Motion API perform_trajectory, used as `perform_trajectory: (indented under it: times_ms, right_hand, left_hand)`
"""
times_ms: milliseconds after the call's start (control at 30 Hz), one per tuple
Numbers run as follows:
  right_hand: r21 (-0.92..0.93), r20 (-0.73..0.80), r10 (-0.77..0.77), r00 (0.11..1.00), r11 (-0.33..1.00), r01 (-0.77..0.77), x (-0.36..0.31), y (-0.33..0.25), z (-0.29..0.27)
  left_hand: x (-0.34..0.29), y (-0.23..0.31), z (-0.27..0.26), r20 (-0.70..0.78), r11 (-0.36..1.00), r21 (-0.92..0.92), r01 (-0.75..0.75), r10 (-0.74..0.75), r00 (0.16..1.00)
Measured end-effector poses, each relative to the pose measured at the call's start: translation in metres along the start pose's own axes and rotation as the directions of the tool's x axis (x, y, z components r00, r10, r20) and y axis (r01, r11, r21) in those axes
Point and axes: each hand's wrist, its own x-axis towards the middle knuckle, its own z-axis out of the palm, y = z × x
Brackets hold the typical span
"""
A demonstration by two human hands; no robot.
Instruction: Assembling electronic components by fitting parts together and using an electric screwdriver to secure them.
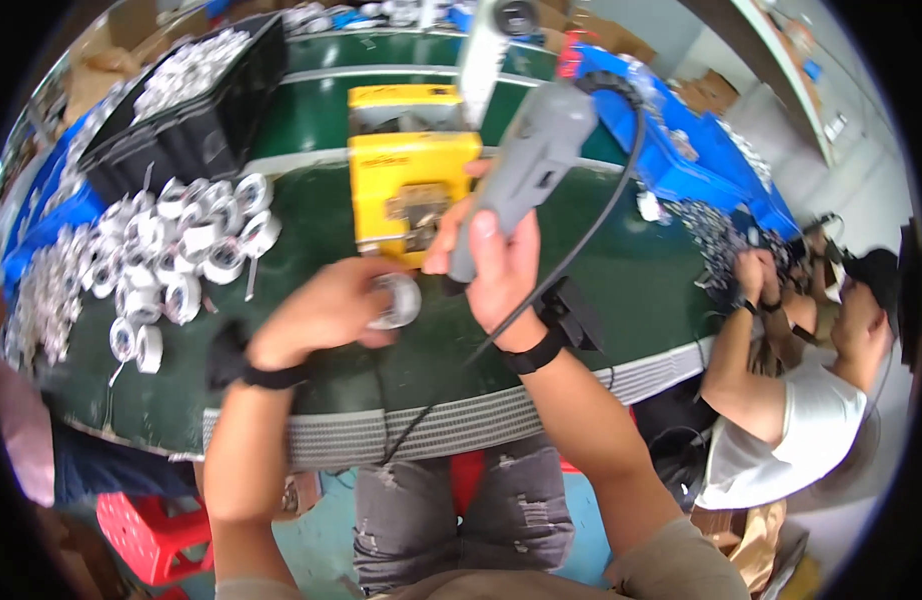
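My right hand (503,270) is wrapped round the handle of a grey corded power tool (543,135), tilted with its upper end up and to the right. A black cable (606,220) loops from that end down past my wrist. My left hand (326,305), a little blurred, is closed on a small round white ring-shaped part (403,302) just above the green table. Right behind both hands stands a yellow box (381,185) with an open top and small metal pieces at its front. The tool's lower tip is hardly visible beside my right palm.
Several white round parts (181,235) with short wires are heaped on the left of the green table (311,215). Behind them stands a black crate (196,140) of small pieces. A blue bin (671,150) is at the right. Another person (791,400) works at the right edge.
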Motion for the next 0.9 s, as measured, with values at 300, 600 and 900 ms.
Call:
perform_trajectory:
  times_ms: [300, 600, 900]
  right_hand:
    - [-0.919, -0.340, -0.462, 0.819, 0.347, -0.186, 0.057, 0.030, -0.237]
    - [-0.809, -0.549, -0.004, 0.836, -0.249, -0.532, 0.063, 0.005, -0.352]
    - [-0.665, 0.329, -0.172, 0.929, 0.656, 0.357, -0.004, -0.028, -0.070]
  left_hand:
    - [-0.045, -0.039, -0.117, -0.843, 0.735, 0.527, 0.428, 0.518, 0.149]
    - [-0.060, 0.009, -0.073, -0.284, 0.962, 0.246, -0.122, 0.191, 0.940]
    - [-0.020, 0.016, 0.007, 0.350, 0.953, -0.078, -0.292, 0.300, 0.887]
